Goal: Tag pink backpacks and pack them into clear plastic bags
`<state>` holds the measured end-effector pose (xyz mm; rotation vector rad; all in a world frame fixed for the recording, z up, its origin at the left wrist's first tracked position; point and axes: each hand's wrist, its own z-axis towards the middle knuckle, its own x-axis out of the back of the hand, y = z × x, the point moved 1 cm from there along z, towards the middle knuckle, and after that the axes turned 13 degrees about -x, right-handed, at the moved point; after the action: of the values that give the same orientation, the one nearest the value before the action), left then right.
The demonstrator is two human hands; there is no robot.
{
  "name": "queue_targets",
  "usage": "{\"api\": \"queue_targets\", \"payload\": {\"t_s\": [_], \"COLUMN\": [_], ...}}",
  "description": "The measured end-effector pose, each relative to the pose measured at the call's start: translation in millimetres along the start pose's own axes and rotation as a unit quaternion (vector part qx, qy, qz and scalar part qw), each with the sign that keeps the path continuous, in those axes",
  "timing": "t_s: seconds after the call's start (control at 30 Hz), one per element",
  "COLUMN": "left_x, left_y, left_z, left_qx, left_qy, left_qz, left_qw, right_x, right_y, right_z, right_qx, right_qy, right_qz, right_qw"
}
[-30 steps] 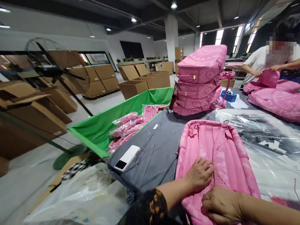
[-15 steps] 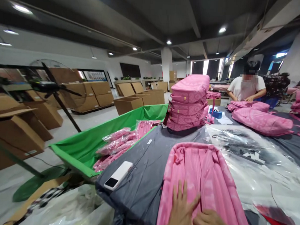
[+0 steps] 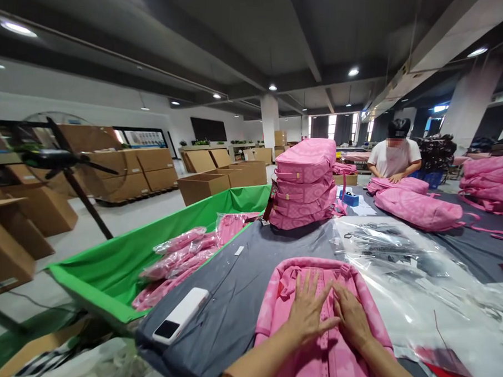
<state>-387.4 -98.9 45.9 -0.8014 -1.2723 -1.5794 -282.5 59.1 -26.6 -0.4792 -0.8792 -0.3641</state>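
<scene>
The left grip (image 3: pixel 308 306), a bare hand, lies open with its fingers spread on the upper back panel of a pink backpack (image 3: pixel 322 368). Just beside it, the right grip (image 3: pixel 353 315) is open too, its fingers extended and closer together, resting on the same panel. The backpack lies directly under both, strap side up, on a dark-covered bench (image 3: pixel 234 293).

To the right of the right grip, a red card (image 3: pixel 447 368) lies near the bag. Left of the left grip, a white device (image 3: pixel 181 316) with a dark screen sits by the bench edge. Clear plastic (image 3: pixel 397 278) spreads beyond and to the right of the right grip. Farther left of the left grip, a green bin (image 3: pixel 102 271) holds pink items in clear wrapping (image 3: pixel 185 258).

Straight ahead of both grips stands a stack of pink backpacks (image 3: pixel 304 185). Past it, ahead and to the right, is a blue box (image 3: pixel 350 200). Farther that way, a co-worker (image 3: pixel 394 156) in a white top has both hands on a pink bag (image 3: pixel 401 185). Far ahead-left of the left grip are cardboard boxes (image 3: pixel 152 173).
</scene>
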Motion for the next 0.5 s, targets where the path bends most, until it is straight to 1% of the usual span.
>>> {"api": "queue_targets", "payload": {"t_s": [0.07,0.1,0.13,0.17,0.23,0.3,0.37,0.4,0.43,0.47,0.5], "left_x": [-14.8,-22.4,-28.5,-32.6,-34.6,-32.3,-30.5,-30.6,-31.1,-31.9,-32.8], "left_y": [-8.6,-12.2,-14.9,-16.4,-16.9,-16.1,-16.3,-17.1,-18.2,-19.3,-20.2], "left_z": [7.8,7.9,6.5,4.4,0.7,-0.5,0.3,1.0,1.6,2.2,2.7], "left_qx": [0.011,0.023,0.032,0.04,0.049,0.05,0.05,0.05,0.049,0.049,0.049], "left_qy": [-0.012,-0.016,-0.021,-0.023,-0.024,-0.027,-0.027,-0.029,-0.03,-0.03,-0.029], "left_qz": [-0.051,-0.074,-0.092,-0.102,-0.111,-0.117,-0.123,-0.127,-0.131,-0.135,-0.138], "left_qw": [0.999,0.997,0.995,0.994,0.992,0.992,0.991,0.99,0.99,0.989,0.989], "right_x": [18.9,30.4,42.3,53.7,71.0,79.3,81.0,81.2,82.4,85.4,90.9], "right_y": [10.6,22.7,40.1,62.6,119.5,180.3,229.3,245.3,254.6,257.5,254.7], "right_z": [15.0,26.0,38.1,50.2,70.4,81.0,83.4,83.6,84.5,87.1,91.9], "right_qx": [0.017,0.023,0.025,0.016,-0.027,-0.085,-0.154,-0.183,-0.205,-0.219,-0.226], "right_qy": [0.021,0.037,0.054,0.072,0.081,0.074,0.057,0.043,0.034,0.031,0.028], "right_qz": [0.004,-0.002,-0.014,-0.035,-0.083,-0.101,-0.075,-0.05,-0.026,0.003,0.034], "right_qw": [1.0,0.999,0.998,0.997,0.993,0.988,0.984,0.981,0.978,0.975,0.973]}}
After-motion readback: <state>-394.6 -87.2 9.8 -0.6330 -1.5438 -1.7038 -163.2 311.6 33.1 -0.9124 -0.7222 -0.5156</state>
